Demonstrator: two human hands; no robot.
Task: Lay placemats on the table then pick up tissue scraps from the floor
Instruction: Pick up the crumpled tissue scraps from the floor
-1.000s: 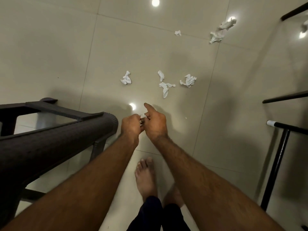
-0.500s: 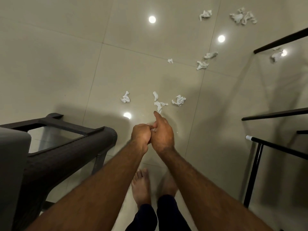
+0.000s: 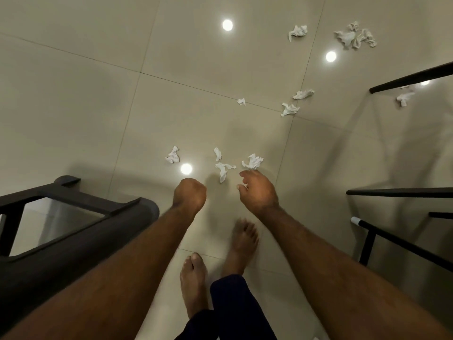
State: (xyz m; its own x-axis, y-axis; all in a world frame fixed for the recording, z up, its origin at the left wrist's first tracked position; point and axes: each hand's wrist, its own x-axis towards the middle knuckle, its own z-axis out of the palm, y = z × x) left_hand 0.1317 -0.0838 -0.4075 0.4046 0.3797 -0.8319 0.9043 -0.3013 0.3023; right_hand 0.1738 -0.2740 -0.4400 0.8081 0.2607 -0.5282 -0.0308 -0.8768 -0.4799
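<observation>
White crumpled tissue scraps lie on the glossy beige floor. Three sit just beyond my hands [image 3: 224, 170], [image 3: 252, 161], [image 3: 217, 153], and one to the left [image 3: 172, 155]. Several more lie farther off [image 3: 289, 109], [image 3: 302, 94], [image 3: 241, 101], [image 3: 297, 32], [image 3: 355, 38], and one under the glass table [image 3: 404, 98]. My left hand [image 3: 190, 195] is a tight fist; whatever it grips is hidden inside. My right hand [image 3: 257, 192] hovers just short of the nearest scraps, fingers loosely spread and holding nothing.
A dark chair [image 3: 73, 229] stands at the left, close to my left forearm. A black-framed glass table [image 3: 404, 79] and black metal legs [image 3: 367, 239] fill the right side. My bare feet [image 3: 193, 278] are below my hands. Ceiling lights reflect in the tiles.
My hands were together with a white scrap between them; they have now parted. The left stays clenched, and the right has moved right and forward toward the scraps. I have stepped forward.
</observation>
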